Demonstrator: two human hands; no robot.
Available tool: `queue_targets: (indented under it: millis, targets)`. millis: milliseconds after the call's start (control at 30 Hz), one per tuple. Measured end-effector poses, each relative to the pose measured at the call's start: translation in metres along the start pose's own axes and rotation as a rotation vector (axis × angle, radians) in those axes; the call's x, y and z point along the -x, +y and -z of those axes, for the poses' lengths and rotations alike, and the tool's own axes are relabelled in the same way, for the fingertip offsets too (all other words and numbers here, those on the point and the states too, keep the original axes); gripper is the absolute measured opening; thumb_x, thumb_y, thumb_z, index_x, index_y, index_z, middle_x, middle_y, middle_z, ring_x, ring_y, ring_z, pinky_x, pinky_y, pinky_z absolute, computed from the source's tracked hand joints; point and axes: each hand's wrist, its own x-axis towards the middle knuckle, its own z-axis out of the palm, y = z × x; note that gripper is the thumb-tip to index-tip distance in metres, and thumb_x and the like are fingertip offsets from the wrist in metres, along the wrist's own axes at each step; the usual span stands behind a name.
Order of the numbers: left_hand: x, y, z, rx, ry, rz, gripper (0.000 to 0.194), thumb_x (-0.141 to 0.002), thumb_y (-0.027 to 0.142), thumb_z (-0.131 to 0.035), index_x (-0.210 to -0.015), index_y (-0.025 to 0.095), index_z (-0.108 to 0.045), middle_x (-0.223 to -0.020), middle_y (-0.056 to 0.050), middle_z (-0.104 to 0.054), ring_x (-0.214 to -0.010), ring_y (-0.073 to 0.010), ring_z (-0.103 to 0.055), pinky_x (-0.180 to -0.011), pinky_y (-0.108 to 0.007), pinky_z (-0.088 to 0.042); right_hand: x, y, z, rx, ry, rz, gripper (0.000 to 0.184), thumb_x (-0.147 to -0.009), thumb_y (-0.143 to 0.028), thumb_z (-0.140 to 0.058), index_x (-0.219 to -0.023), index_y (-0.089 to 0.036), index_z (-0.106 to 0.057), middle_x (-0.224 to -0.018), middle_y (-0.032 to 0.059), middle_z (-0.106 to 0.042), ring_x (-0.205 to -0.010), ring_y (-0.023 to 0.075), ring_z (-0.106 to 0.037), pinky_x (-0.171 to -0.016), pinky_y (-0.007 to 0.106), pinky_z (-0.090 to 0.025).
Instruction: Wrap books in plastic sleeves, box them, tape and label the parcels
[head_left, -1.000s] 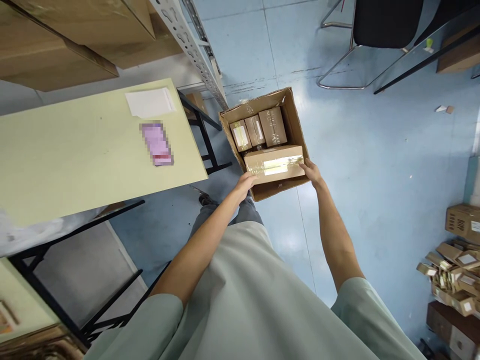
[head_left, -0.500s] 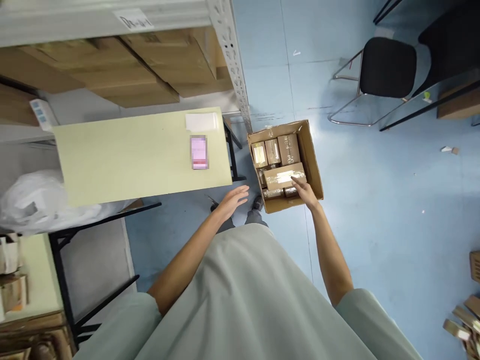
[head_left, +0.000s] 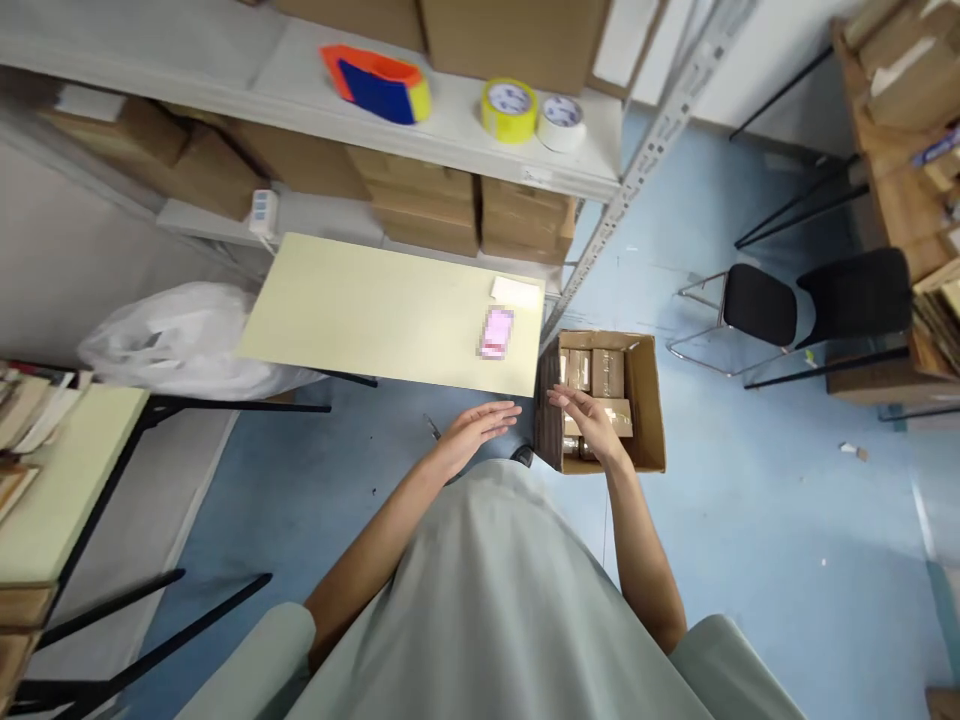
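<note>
My left hand [head_left: 480, 432] is stretched out, holding nothing, near the front edge of a pale yellow table [head_left: 360, 310]. With its fingers extended and nothing in them, my right hand [head_left: 589, 422] hovers above the left part of a large open cardboard carton [head_left: 646, 400] on the floor. Inside the carton are several small taped cardboard boxes [head_left: 607, 372]; one longer box [head_left: 619, 415] lies across the others, partly hidden by my right hand. At the table's right end lie a pink blurred item [head_left: 496, 333] and a white slip [head_left: 517, 291].
Behind the table, a metal shelf [head_left: 465, 130] carries cardboard boxes, a yellow tape roll [head_left: 509, 110], and a white tape roll [head_left: 561, 124]. A black chair [head_left: 761, 300] is at the right. A white plastic bag [head_left: 187, 340] lies left of the table.
My view has tilted up, showing more of the shelf. My right hand has drawn back from the long box and moved left, closer to my left hand. The boxes look unmoved.
</note>
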Motion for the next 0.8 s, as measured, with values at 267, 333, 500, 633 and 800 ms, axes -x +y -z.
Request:
queue_targets:
  millis: [267, 333, 500, 633, 800]
  targets:
    - [0.100, 0.022, 0.129, 0.180, 0.172, -0.185, 0.052, -0.076, 0.065, -0.092, -0.109, 0.024, -0.091, -0.134, -0.014, -0.084, -0.134, -0.0379, -0.076, -0.123, -0.054, -0.054, -0.003, -0.045, -0.183, 0.094, -0.257, 0.061, 0.058, -0.091, -0.075, -0.084, -0.127, -0.030, -0.083, -0.132, 0.0106, -0.086, -0.120, 0.0373, -0.082, -0.120, 0.060, -0.058]
    - [0.126, 0.023, 0.162, 0.229, 0.221, -0.233, 0.049, -0.077, 0.062, -0.092, -0.109, 0.025, -0.091, -0.131, -0.013, -0.085, -0.132, -0.0368, -0.077, -0.122, -0.053, -0.054, -0.007, -0.050, -0.228, 0.130, -0.326, 0.080, 0.056, -0.093, -0.074, -0.082, -0.128, -0.031, -0.083, -0.132, 0.0102, -0.085, -0.119, 0.0379, -0.083, -0.118, 0.061, -0.059]
    - [0.193, 0.016, 0.238, 0.362, 0.374, -0.349, 0.043, -0.083, 0.058, -0.089, -0.111, 0.025, -0.091, -0.126, -0.013, -0.087, -0.130, -0.0347, -0.078, -0.122, -0.051, -0.055, -0.019, -0.063, -0.336, 0.201, -0.511, 0.097, 0.047, -0.095, -0.068, -0.082, -0.126, -0.032, -0.083, -0.128, 0.0089, -0.086, -0.117, 0.0378, -0.084, -0.118, 0.062, -0.060]
    - [0.240, 0.000, 0.291, 0.489, 0.543, -0.386, 0.045, -0.078, 0.057, -0.094, -0.108, 0.023, -0.091, -0.128, -0.014, -0.086, -0.132, -0.0364, -0.077, -0.124, -0.052, -0.053, -0.034, -0.071, -0.414, 0.257, -0.670, 0.079, 0.047, -0.094, -0.068, -0.084, -0.124, -0.032, -0.084, -0.127, 0.0092, -0.087, -0.117, 0.0383, -0.084, -0.118, 0.064, -0.059]
    - [0.282, -0.022, 0.347, 0.633, 0.744, -0.433, 0.049, -0.075, 0.058, -0.096, -0.109, 0.022, -0.090, -0.128, -0.015, -0.086, -0.132, -0.0356, -0.077, -0.126, -0.052, -0.051, -0.060, -0.078, -0.505, 0.346, -0.839, 0.072, 0.049, -0.093, -0.071, -0.084, -0.124, -0.033, -0.084, -0.128, 0.0091, -0.087, -0.120, 0.0390, -0.083, -0.120, 0.064, -0.057]
